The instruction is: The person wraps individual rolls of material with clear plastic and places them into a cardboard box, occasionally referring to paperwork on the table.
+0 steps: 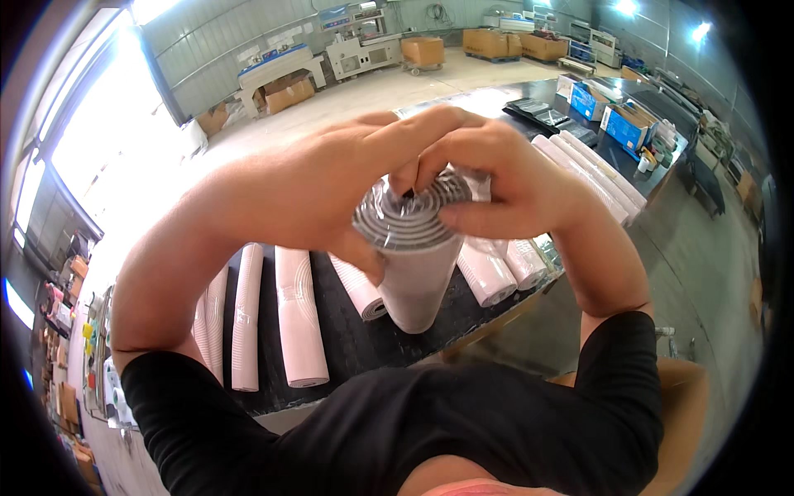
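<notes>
In front of my chest a thick rolled-up sheet stands upright, white-pink outside, its top end showing grey and white spiral layers. Clear plastic film covers that end. My left hand is wrapped round the roll's left side near the top, its thumb on the near side. The fingers of my right hand curl over the top and press the film at the spiral's centre, its thumb lying across the end. The two hands meet above the roll, and some fingertips are hidden.
On the black table lie several similar rolls, such as a wrapped roll to the left and a roll to the right. Blue boxes and black packets sit on the far right. Machines and cardboard boxes stand behind.
</notes>
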Demonstrator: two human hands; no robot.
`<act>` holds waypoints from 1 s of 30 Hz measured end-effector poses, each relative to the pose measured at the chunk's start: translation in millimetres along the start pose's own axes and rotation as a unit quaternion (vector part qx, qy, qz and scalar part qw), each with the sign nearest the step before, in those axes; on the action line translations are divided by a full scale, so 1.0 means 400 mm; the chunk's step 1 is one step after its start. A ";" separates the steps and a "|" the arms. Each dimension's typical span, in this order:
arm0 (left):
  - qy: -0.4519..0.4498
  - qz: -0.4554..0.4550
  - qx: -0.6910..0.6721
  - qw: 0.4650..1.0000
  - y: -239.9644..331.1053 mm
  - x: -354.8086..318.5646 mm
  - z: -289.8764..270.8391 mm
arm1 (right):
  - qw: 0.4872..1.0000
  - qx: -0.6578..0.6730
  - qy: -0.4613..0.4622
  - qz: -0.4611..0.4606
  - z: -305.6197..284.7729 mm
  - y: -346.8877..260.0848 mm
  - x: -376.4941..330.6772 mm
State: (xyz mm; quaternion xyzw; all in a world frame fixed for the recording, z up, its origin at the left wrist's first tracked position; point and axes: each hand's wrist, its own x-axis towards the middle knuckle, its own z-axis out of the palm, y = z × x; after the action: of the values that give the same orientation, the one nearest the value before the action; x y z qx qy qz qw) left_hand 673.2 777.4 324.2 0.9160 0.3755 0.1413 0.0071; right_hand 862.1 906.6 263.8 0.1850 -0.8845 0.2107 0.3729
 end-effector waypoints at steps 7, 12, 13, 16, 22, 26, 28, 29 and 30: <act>0.085 0.105 0.225 0.965 -0.010 0.023 0.020 | 0.998 0.019 -0.060 -0.014 -0.022 0.023 0.010; 0.079 0.100 0.243 0.962 -0.003 0.024 0.004 | 0.996 0.045 -0.081 0.003 -0.035 0.048 0.019; 0.080 0.081 0.261 0.959 0.007 0.025 0.004 | 0.996 0.043 -0.073 -0.009 -0.034 0.056 0.021; 0.064 0.041 0.285 0.956 0.020 0.011 0.012 | 0.987 0.119 -0.084 0.066 -0.029 0.058 0.020; 0.088 0.032 0.224 0.970 0.008 -0.002 0.016 | 0.993 0.100 -0.048 0.034 -0.015 0.048 0.026; 0.109 -0.035 0.330 0.937 0.019 -0.019 0.035 | 0.999 0.044 -0.009 0.020 0.000 0.042 0.019; 0.150 -0.002 0.361 0.920 -0.007 -0.020 0.057 | 0.996 -0.056 0.057 -0.049 0.019 0.057 0.007; 0.189 0.033 0.393 0.899 -0.024 -0.020 0.066 | 0.992 -0.073 0.085 -0.057 0.023 0.066 -0.002; 0.189 0.031 0.391 0.900 -0.047 -0.038 0.061 | 0.992 -0.071 0.084 -0.056 0.019 0.086 -0.035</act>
State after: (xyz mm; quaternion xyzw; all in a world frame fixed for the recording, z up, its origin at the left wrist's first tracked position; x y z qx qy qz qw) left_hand 656.4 782.8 294.7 0.8122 0.3664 0.1531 -0.4273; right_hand 850.2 934.3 240.6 0.1896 -0.8509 0.1410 0.4692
